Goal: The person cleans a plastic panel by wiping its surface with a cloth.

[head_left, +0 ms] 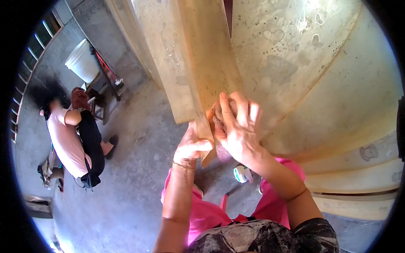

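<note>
From the left hand (188, 145), its grip pinching the lower edge, the yellowish sheet (206, 55) runs lengthwise upward, while the right hand (242, 137) clasps a brown wad (219, 114) just beside

Head-height view, facing steeply downward

Grey concrete floor (139, 185); grey wall (29, 147); barred window (36, 46), upper left.
</note>
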Motion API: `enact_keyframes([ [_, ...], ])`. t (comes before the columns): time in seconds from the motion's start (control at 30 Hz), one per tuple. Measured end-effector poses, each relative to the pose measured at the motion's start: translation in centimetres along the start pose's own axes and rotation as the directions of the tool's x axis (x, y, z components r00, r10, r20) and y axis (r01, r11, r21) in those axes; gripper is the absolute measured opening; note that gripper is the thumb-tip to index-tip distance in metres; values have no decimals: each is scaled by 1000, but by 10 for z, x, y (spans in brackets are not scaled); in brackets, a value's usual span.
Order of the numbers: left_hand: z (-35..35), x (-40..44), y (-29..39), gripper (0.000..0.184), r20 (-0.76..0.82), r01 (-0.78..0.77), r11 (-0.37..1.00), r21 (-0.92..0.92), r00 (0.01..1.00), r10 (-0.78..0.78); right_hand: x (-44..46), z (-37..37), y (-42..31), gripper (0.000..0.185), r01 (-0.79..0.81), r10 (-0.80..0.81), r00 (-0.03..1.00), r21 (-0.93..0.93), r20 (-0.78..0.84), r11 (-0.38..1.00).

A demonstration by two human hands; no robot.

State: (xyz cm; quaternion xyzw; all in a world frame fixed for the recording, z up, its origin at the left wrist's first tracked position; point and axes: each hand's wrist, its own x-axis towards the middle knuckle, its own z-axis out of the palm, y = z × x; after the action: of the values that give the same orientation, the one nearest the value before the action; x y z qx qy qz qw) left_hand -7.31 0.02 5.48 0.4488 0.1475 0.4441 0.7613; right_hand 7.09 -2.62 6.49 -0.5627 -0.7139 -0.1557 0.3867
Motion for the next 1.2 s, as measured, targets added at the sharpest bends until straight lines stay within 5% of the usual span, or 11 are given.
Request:
enact_keyframes([
  [0.13,10,-6,8,117,-145,60,998,22,988,-56,-9,21,3,58,26,-28,995,-16,-95,1000],
  [0.2,3,-2,2,117,-105,16,1000,-12,994,-17,-4,28,18,46,116,-9,960,370,-278,922],
  [0.27,-2,3,-5,117,-56,-31,998,-46,998,29,-3,20,29,33,47,104,966,556,-236,830],
  [0.4,3,6,-4,116,0,-47,998,-50,999,47,7,1,33,33,49,95,963,507,-254,861],
  [0.47,0,5,-9,116,-36,-74,996,-44,997,73,1,8,17,52,75,-55,991,163,-125,984],
  [0.53,-2,5,-11,116,-75,-99,994,-35,993,96,-7,9,9,67,36,-33,999,110,-30,993],
  [0.7,2,4,-10,117,-41,-89,995,-35,995,88,-24,22,2,43,119,-127,984,-71,-122,990],
  [0.93,-5,3,-28,76,-136,-85,996,-27,987,81,2,8,13,41,49,-49,997,2,-57,999],
  [1.03,-4,1,-27,76,-175,-91,996,3,980,90,2,11,12,43,46,-46,998,4,-44,999],
  [1.13,-6,2,-23,91,-104,-86,996,-33,991,82,-9,14,4,43,123,-128,990,-85,-54,989],
  [1.2,3,4,-14,111,-37,-84,995,-58,996,82,-11,21,8,40,138,-132,979,29,-154,990],
])
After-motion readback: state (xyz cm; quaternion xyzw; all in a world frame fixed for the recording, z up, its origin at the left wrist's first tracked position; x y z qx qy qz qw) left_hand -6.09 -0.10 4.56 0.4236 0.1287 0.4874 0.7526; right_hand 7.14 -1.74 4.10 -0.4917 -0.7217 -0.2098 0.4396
